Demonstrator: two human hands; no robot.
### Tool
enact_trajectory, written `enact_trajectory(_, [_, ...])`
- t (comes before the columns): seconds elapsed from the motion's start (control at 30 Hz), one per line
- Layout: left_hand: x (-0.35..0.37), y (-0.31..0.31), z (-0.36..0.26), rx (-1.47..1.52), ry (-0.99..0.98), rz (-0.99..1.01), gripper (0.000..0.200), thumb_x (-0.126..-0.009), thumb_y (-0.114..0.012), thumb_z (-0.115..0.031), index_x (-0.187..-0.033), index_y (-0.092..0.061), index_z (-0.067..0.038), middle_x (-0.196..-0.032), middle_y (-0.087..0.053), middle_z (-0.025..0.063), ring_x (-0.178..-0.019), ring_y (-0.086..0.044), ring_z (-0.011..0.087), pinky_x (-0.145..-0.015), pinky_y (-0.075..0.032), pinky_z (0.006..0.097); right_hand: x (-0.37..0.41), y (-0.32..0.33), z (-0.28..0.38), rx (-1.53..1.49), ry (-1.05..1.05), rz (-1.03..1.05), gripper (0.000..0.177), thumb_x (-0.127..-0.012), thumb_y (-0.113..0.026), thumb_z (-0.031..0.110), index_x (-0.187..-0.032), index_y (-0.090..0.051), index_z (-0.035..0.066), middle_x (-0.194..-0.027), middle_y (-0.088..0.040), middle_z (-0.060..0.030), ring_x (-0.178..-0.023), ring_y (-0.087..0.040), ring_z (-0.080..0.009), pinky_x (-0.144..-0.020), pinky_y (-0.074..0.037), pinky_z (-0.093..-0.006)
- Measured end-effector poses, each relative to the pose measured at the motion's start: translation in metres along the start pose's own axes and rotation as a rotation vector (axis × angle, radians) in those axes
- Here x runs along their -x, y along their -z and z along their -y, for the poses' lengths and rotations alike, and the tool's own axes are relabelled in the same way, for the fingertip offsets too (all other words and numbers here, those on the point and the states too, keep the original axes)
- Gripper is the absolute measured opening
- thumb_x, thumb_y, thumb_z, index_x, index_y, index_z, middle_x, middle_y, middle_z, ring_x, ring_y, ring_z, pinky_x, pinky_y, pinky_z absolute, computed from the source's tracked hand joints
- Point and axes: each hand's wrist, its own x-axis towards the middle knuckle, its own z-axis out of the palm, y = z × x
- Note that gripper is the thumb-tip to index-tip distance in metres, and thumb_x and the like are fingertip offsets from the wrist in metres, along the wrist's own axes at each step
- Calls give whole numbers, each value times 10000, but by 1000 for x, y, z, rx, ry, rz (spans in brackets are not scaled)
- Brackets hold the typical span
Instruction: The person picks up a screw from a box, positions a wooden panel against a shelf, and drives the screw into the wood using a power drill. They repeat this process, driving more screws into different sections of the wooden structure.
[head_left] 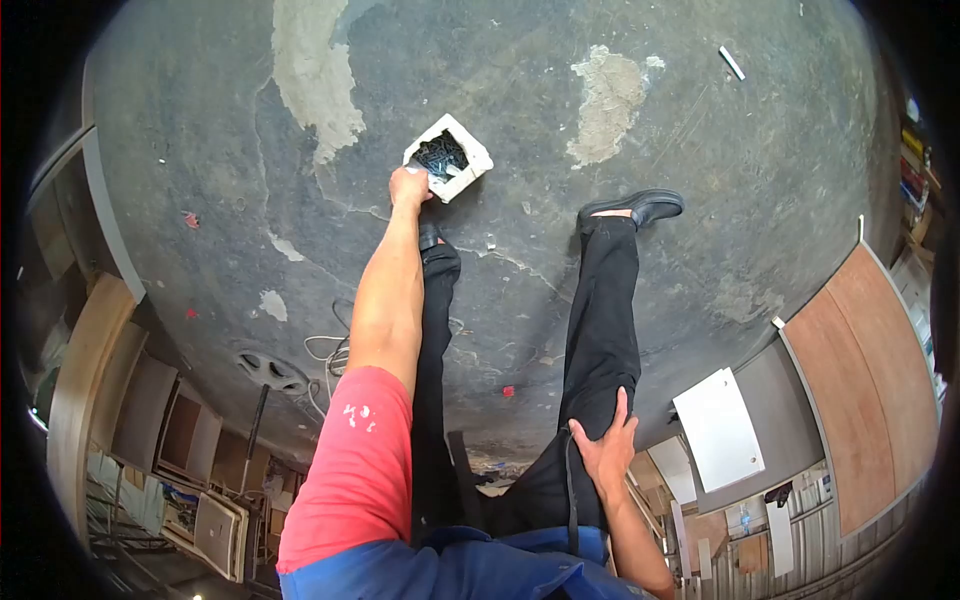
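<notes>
A small white box (pixel 470 177) stands on the concrete floor in front of me, its top cut open. Inside lies a heap of small dark pieces that look like screws (pixel 440 153). My left hand (pixel 409 187), at the end of an outstretched arm, is closed on the box's near left corner, with its fingertips partly hidden by the rim. My right hand (pixel 608 450) rests on my right thigh, fingers stretched out and thumb apart, holding nothing. My black trousers (pixel 603 320) and dark shoes (pixel 655 207) frame the floor below the box.
A pale cable (pixel 325 350) lies coiled by a grey wheel-like base (pixel 270 370) to the left. Wooden panels (pixel 90 390) lean at left, and a brown board (pixel 860 370) and a white panel (pixel 718 430) stand at right. A white stick (pixel 732 63) lies far right.
</notes>
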Motion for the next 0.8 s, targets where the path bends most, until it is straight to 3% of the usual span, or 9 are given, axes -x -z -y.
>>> enact_trajectory(0.07, [18,4,-11,-157,-149,-7,286,-782,-650,-244,-816,-701,36,-668,-690,192,-726,-723,322,-749,-552,418,-5,-4,8,-32,13,-42,1056,-730,-805,457,-1549,-177,234,-1145,-473,-267,-1050,-529,-466,-884,-463,-520])
enact_trajectory(0.17, [147,58,-78,-316,-243,82,348,-783,-607,-256,-799,-691,82,-679,-678,238,-750,-714,372,-737,-544,452,-6,22,-19,-127,103,-60,1044,-731,-801,458,-1546,-183,250,-1143,-479,-273,-1050,-530,-473,-873,-465,-520])
enact_trajectory(0.27, [249,68,-117,-118,-208,315,330,-851,-560,-230,-790,-692,66,-646,-688,185,-503,-683,218,-533,-568,346,-3,54,-30,-194,69,-68,996,-754,-778,469,-1541,-203,263,-1145,-492,-294,-1080,-527,-485,-890,-461,-522])
enact_trajectory(0.4, [399,90,-195,-259,-267,449,310,-859,-545,-200,-860,-661,87,-702,-701,169,-537,-694,228,-512,-564,349,-30,89,-66,-352,140,-188,874,-797,-741,473,-1510,-310,209,-1278,-467,-350,-1187,-494,-503,-965,-445,-522])
enact_trajectory(0.5, [509,100,-271,-435,-388,467,301,-849,-540,-198,-844,-664,76,-697,-699,168,-521,-685,224,-511,-562,352,-29,177,-77,-774,590,-686,409,-912,-651,229,-1268,-583,40,-1301,-548,-231,-1178,-548,-392,-978,-459,-450])
enact_trajectory(0.57, [564,91,-299,-590,-571,453,320,-811,-555,-233,-812,-660,69,-691,-685,207,-567,-692,290,-575,-559,405,20,276,-75,-1011,726,-677,220,-916,-612,109,-1117,-653,26,-1143,-650,-173,-1059,-616,-338,-915,-491,-409])
enact_trajectory(0.63, [619,78,-331,-693,-770,377,369,-755,-575,-283,-826,-649,71,-704,-659,260,-740,-688,404,-703,-534,472,41,335,-86,-859,1022,-840,159,-870,-612,66,-1011,-682,44,-995,-693,-129,-926,-649,-320,-821,-519,-387])
enact_trajectory(0.67, [621,69,-339,-703,-843,390,367,-764,-562,-283,-719,-662,67,-620,-658,202,-583,-687,297,-615,-549,411,56,368,-87,-640,1200,-937,179,-836,-595,70,-994,-669,31,-966,-685,-132,-896,-654,-310,-795,-530,-378])
enact_trajectory(0.8, [684,33,-396,-819,-923,427,377,-770,-588,-279,-767,-690,84,-652,-674,211,-628,-706,297,-629,-560,397,62,424,-99,-152,1096,-927,74,-810,-580,74,-843,-642,51,-864,-655,-134,-854,-679,-289,-704,-556,-383])
